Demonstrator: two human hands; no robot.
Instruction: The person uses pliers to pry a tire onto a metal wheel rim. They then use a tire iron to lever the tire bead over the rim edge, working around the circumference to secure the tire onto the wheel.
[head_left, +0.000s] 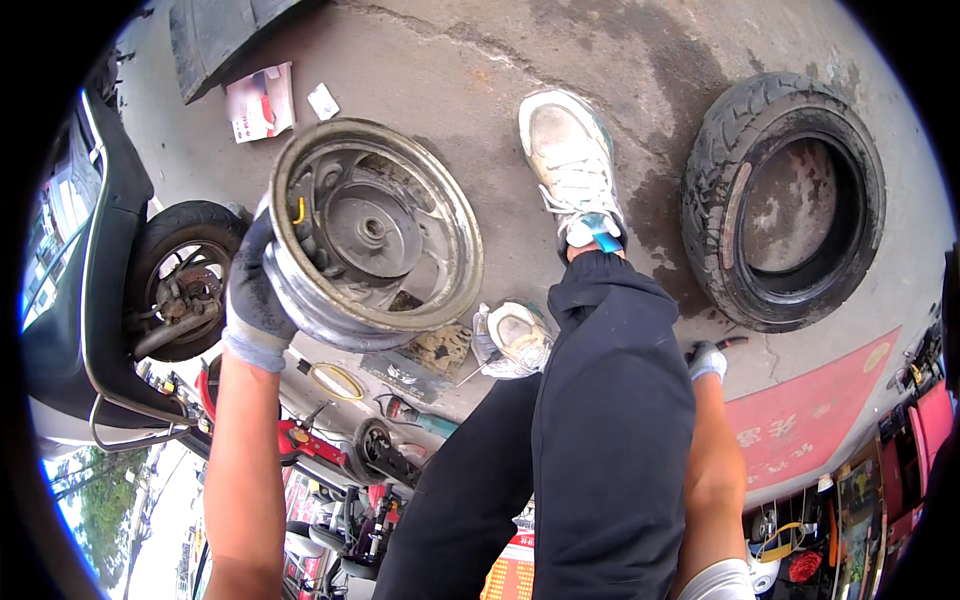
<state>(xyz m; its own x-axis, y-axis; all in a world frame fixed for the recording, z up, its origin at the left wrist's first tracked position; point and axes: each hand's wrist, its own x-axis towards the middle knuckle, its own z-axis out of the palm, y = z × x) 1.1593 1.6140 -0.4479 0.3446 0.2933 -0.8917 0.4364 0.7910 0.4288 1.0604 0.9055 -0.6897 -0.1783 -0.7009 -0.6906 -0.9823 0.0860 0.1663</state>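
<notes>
Wheel rim (371, 230) sits at ten o'clock in view, open face tilted upward. The gloved left hand (258, 285), much the nearer, grips its eight o'clock edge. The right hand (708, 361), at four o'clock, is partly hidden; its grasp cannot be told. A tyre (712, 205) lies at two o'clock, a white shoe (570, 150) between.

The grey floor (450, 85) is cracked and stained. A black tyre (722, 215), red mat (815, 425), packet (262, 103) and white scrap (323, 101) lie on it.
</notes>
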